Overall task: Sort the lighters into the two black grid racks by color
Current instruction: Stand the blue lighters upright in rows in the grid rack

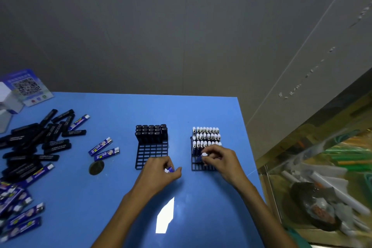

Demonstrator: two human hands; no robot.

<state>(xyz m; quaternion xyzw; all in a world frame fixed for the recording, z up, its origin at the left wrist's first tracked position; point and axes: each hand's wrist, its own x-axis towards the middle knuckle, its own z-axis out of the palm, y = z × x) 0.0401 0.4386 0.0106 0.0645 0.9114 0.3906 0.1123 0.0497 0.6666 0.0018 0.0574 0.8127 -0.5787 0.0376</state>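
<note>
Sorting is partway along, and by my reading the step in hand is the seating of a blue lighter in the right rack. The right hand pinches that lighter between curled fingertips, its white cap showing, and holds it tilted over the first free row, just in front of the three filled rows of white-capped blue lighters. The left hand grips a second blue lighter in a closed curl; it hovers at the near edge of the left rack, between the two racks. That rack carries black lighters in its far rows only, its near cells bare.

The next move, I judge, calls for tipping the pinched lighter upright and lining its base with a single cell before pushing down, since a skewed entry could catch on the grid bars or nudge the standing neighbours. The left hand's lighter belongs to the right rack too, so it should pass across.

Loose stock lies well apart from both hands: a black pile at the far left of the blue table, two blue ones nearer the middle, and more blue ones at the near left corner
</note>
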